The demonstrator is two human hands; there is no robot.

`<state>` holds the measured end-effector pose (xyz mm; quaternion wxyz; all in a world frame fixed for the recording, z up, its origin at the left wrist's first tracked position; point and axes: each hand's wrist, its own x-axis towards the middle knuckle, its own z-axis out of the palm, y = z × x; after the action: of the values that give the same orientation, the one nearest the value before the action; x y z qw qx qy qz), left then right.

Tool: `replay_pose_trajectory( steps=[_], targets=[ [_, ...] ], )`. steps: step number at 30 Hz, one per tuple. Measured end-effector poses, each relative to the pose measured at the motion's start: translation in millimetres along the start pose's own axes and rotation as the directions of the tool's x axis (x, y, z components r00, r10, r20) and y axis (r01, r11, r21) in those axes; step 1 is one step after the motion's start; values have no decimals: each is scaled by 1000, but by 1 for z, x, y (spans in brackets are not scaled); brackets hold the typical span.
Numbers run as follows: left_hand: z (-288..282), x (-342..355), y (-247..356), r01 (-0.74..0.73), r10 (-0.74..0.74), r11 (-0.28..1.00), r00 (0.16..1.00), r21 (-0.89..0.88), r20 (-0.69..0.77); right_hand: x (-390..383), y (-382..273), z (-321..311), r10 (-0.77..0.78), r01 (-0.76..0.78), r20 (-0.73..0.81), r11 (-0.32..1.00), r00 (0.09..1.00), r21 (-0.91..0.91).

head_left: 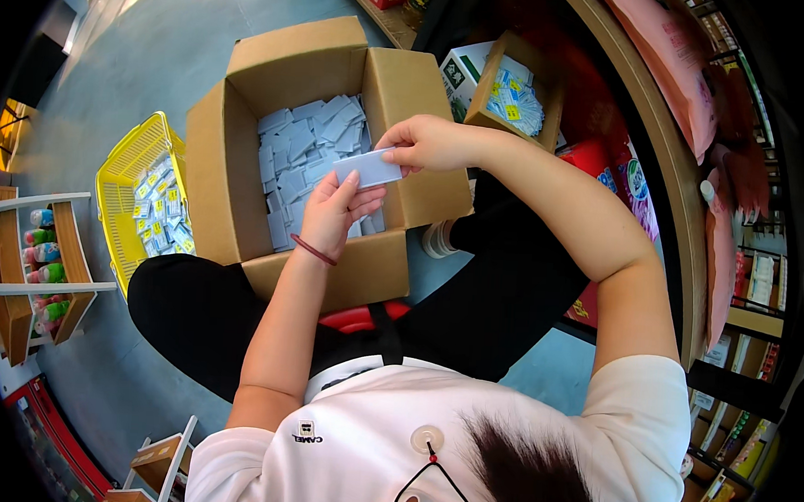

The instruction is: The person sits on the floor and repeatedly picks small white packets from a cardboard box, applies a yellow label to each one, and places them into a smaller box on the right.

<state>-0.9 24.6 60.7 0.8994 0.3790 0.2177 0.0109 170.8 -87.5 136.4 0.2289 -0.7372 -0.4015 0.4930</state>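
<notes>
- Pinching one flat white packet (367, 170) between them, the left hand (333, 207) and right hand (414, 146) were above the open cardboard box (208, 170).
- Left: thumb on top near the packet's left end, fingers partly curled; dark red band (313, 250) on wrist.
- Right: narrow grip, thumb and fingers closed on the packet's right end.
- Box flaps were folded out; loose heap of white pieces (303, 146) lay inside.
- Yellow basket (114, 186) stood left of the box — white-blue sachets (161, 207) with yellow marks inside.
- Smaller carton (550, 84) sat right of the box — bluish sachets (516, 104) inside.
</notes>
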Motion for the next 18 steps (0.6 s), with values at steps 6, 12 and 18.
replay_pose_trajectory(
  steps=[6,12,18],
  targets=[
    [-14,6,-62,-102,100,922,995,373,23,-17,8,-43,-90,-134,-367,829,926,-543],
    [-1,1,-73,-351,334,672,930,652,157,-40,118,-155,141,-483,-741,833,657,-270],
    [-9,-1,-72,-344,343,747,932,568,113,-29,211,-133,435,-719,-722,683,539,-126]
  ],
)
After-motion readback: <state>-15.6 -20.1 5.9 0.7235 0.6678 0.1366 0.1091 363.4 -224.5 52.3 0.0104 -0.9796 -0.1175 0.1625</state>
